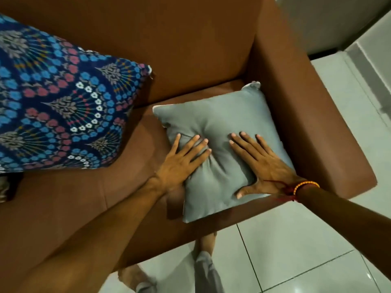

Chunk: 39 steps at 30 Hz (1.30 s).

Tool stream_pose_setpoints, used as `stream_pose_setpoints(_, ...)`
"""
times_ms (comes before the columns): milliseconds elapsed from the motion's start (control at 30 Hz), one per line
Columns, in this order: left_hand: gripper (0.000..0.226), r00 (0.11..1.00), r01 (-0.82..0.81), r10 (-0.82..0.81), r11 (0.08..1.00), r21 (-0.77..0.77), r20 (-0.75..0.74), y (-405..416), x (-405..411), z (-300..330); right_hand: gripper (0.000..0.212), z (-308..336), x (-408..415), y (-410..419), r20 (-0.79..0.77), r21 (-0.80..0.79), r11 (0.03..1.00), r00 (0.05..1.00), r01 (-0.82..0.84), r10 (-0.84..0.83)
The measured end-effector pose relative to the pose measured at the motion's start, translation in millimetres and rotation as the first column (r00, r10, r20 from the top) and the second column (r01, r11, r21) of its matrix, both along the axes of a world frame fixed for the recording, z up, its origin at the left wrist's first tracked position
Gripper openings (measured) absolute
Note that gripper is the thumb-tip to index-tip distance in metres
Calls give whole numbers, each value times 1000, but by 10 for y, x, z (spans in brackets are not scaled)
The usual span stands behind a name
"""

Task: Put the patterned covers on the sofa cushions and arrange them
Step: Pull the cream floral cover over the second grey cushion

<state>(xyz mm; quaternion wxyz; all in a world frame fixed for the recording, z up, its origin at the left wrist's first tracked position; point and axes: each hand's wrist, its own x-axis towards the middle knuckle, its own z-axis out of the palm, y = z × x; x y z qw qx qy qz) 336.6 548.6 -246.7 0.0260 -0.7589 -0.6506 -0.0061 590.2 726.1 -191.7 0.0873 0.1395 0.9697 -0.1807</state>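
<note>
While both hands press flat, fingers spread, gripping nothing, grey cushion (220, 153) lies frame center on sofa (190, 49) seat. Left hand (182, 161), right hand (262, 163) dent it: soft, light, prob. Grab by edges/corners. Covered cushion (63, 106) upper left.

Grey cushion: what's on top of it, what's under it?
On top of the grey cushion: left hand and right hand, both flat, fingers spread, pressing dents in. Under it: the brown sofa seat, by the armrest. Whatever lies directly beneath is covered.
</note>
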Motion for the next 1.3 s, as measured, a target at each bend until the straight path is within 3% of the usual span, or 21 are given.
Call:
stream_pose_setpoints(67, 88, 979, 9, -12, 1000, 15, 205, 119, -53, 205, 147, 86, 7, 5, -45, -18, 1000, 999, -7, 6)
stream_pose_setpoints(100, 77, 936, -18, -6, 998, 66, 352, 206, -95, 314, 148, 162, -3, 11, -73, -30, 1000, 997, -7, 5)
stream_pose_setpoints(167, 54, 810, -146, 47, 981, 123, 584, 453, -220, 615, 149, 397, -15, 80, -137, -56, 998, 990, 29, -36)
stream_pose_setpoints(267, 33, 599, -350, 199, 936, 30, 775, 678, -406, 1075, 145, 859, -156, 324, -247, -43, 994, 963, 99, -107)
stream_pose_setpoints(333, 21, 477, -437, 245, 899, -14, 844, 779, -444, 1309, 126, 1116, -274, 544, -263, -82, 978, 942, 191, -206)
stream_pose_setpoints(400, 11, 411, -438, 127, 896, 74, 903, 922, -547, 1611, 93, 1401, -419, 840, -257, -147, 950, 917, 276, -306)
stream_pose_setpoints(467, 24, 411, -423, 90, 900, 102, 907, 1033, -748, 1886, 69, 1630, -555, 1070, -341, -295, 904, 849, 311, -403)
stream_pose_setpoints(533, 73, 524, -362, 170, 931, 38, 834, 1075, -989, 2056, 52, 1756, -698, 1257, -331, -387, 858, 817, 339, -472)
stream_pose_setpoints(600, 109, 656, -344, 322, 933, -110, 682, 1091, -1113, 2098, 54, 1729, -859, 1406, -274, -479, 802, 807, 357, -523)
stream_pose_setpoints(633, 114, 677, -377, 395, 911, -168, 621, 1096, -1097, 2076, 59, 1692, -929, 1471, -239, -512, 779, 810, 363, -535)
stream_pose_setpoints(700, 105, 633, -476, 479, 860, -182, 608, 1187, -1058, 2004, 65, 1643, -1083, 1644, -202, -537, 773, 838, 338, -507)
stream_pose_setpoints(833, 90, 521, -626, 472, 778, -58, 711, 1427, -1101, 1985, 66, 1727, -1324, 1976, -200, -562, 759, 835, 330, -512)
stream_pose_setpoints(933, 93, 538, -680, 481, 733, 19, 693, 1554, -1222, 1937, 79, 1672, -1516, 2129, -198, -522, 765, 819, 377, -539)
stream_pose_setpoints(1100, 87, 522, -740, 595, 673, -23, 611, 1720, -1334, 1743, 69, 1348, -1694, 2035, -185, -435, 794, 821, 424, -540)
stream_pose_setpoints(1300, 86, 566, -726, 589, 687, 10, 577, 1774, -1410, 1672, 72, 1285, -1783, 1983, -223, -382, 791, 783, 478, -581)
